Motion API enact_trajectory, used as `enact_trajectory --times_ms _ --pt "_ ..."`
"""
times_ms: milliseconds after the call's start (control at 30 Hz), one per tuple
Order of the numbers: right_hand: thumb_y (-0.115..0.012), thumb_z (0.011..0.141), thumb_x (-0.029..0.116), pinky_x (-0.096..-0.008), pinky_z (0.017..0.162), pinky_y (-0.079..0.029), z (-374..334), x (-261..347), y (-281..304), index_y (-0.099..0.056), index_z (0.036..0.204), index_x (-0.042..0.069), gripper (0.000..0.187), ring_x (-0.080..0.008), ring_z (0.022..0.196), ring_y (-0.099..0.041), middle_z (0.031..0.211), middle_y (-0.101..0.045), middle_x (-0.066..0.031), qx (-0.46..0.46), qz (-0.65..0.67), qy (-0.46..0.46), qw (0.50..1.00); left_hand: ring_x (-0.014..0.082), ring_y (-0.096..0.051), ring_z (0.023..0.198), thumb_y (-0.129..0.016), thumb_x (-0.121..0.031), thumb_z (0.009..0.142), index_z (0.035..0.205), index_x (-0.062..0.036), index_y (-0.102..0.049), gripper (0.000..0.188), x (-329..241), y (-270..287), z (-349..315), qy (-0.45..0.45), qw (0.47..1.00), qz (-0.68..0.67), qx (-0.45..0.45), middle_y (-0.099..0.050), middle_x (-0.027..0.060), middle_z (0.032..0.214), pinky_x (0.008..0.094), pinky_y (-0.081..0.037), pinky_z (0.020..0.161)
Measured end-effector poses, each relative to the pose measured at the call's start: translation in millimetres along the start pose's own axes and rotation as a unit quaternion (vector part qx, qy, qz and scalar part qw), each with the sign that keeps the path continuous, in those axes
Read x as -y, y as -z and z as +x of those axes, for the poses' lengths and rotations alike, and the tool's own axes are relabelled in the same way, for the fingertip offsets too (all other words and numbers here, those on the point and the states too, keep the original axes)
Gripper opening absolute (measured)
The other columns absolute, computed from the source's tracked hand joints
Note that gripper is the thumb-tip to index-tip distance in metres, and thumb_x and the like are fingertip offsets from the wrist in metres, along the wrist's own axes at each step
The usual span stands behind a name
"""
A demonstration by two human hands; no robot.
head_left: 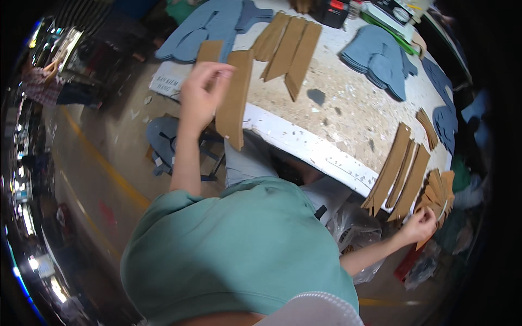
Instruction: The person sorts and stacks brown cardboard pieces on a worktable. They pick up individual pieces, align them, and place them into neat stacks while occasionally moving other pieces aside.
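Observation:
My left hand (pixel 202 96) is over the table's left edge, its thumb and fingertips curled together against the side of a long brown strip (pixel 234 98). That strip sticks out past the near edge. Whether the fingers grip it or something small is unclear. A shorter brown piece (pixel 210 51) shows just beyond the hand. Far to the right, my right hand (pixel 421 225) is closed in a pinch beside a fanned bundle of brown pieces (pixel 436 187). What lies between its fingertips is too small to make out. Left of that bundle are several long brown strips (pixel 399 168).
The worn white table (pixel 337 125) carries more brown strips (pixel 291 49), stacked blue-grey cut pieces (pixel 198 30) and another blue-grey stack (pixel 375 60). At the back stand a black box (pixel 331 12) and a green tray (pixel 391 35). A stool (pixel 163 141) is at left; plastic bags (pixel 356 231) hang below.

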State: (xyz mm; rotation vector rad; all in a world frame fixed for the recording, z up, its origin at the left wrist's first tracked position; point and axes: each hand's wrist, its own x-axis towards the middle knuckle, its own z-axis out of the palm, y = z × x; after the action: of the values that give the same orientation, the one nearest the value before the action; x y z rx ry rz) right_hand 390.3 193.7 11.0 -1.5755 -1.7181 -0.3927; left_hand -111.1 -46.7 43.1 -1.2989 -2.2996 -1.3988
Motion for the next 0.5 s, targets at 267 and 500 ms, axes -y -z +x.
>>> enact_trajectory --times_ms 267,500 --pt "-0.067 0.086 0.003 -0.0247 0.072 -0.050 -11 185 2 -0.070 0.100 0.002 0.014 -0.0143 0.081 -0.063 0.091 -0.069 -0.0052 0.139 0.371 0.061 0.916 0.0227 -0.067 0.084 -0.072 -0.032 0.082 0.104 -0.0055 -0.071 0.034 61 40 -31 0.147 0.964 0.220 0.001 -0.067 0.0108 0.099 0.0341 -0.052 0.075" --pt "-0.071 0.073 -0.002 -0.0383 0.078 -0.049 -127 345 -1 -0.063 0.102 0.004 0.031 -0.0299 0.088 -0.057 0.092 -0.058 -0.0113 0.362 0.546 0.392 0.646 0.0254 -0.067 0.090 -0.075 -0.039 0.078 0.107 -0.0064 -0.070 0.043 54 22 -36 0.182 0.953 0.243 0.006 -0.065 0.0109 0.099 0.0384 -0.052 0.079"
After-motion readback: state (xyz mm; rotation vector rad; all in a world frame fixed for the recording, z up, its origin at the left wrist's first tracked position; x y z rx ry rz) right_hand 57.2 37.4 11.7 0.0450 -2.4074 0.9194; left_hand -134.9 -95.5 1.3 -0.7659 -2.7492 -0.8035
